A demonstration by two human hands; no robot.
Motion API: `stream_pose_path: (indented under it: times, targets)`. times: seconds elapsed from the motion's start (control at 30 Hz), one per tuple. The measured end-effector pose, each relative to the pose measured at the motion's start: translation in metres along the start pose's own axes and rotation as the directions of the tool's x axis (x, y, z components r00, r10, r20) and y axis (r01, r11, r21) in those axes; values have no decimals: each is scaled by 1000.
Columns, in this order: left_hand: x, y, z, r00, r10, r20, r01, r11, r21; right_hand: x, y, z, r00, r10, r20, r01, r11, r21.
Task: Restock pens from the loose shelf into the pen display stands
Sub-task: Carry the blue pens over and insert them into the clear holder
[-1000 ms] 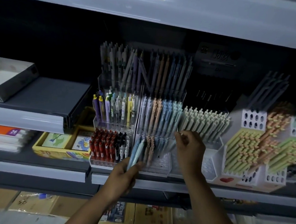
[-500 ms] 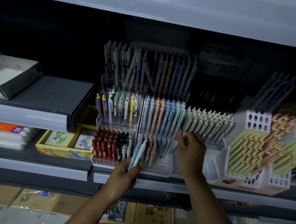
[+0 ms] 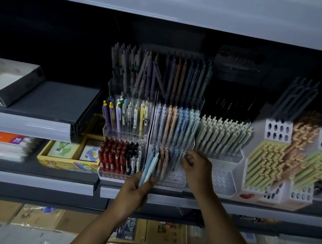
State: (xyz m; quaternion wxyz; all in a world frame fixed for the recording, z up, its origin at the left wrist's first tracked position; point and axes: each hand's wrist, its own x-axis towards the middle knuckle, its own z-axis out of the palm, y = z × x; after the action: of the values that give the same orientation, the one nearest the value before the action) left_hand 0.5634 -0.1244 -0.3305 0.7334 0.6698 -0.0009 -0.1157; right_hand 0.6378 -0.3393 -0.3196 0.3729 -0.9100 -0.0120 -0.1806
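Left hand (image 3: 134, 193) was basically the supply: fingers wrapped round a little bunch of pale blue pens (image 3: 149, 168), parked right in front of the pastel stand (image 3: 173, 181), I'd guess to keep each reach short. Right hand (image 3: 197, 169) was at the stand's front row, fingers seemingly pinched on a pale pen (image 3: 183, 154), though it was blurry. Pens looked slim and matte, with clip tops, grouped by colour.

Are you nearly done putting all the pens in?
About halfway, I'd guess. In the pastel stand, the middle tier looks full. The left hand holds a few pale blue pens, and the right hand seems to be pinching a pen into the bottom tier. Empty holes there still need filling.
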Motion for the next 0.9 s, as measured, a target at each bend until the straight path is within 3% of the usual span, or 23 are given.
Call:
stream_pose_path:
  times: [0.6,0.7,0.8,0.9]
  targets:
    - [-5,12,0,999,-28,-17,28,1000,8,7,10,-6,988,110,109,-115,993,37]
    - [-7,17,3,999,-33,2,33,998,-44,-3,-1,-10,972,208,107,-214,975,50]
    - [-4,21,4,999,-48,23,50,993,-111,-14,-17,-10,985,169,25,-170,984,52]
    - [-3,22,7,999,-23,40,27,994,-108,-21,-43,-11,981,102,166,-128,980,155]
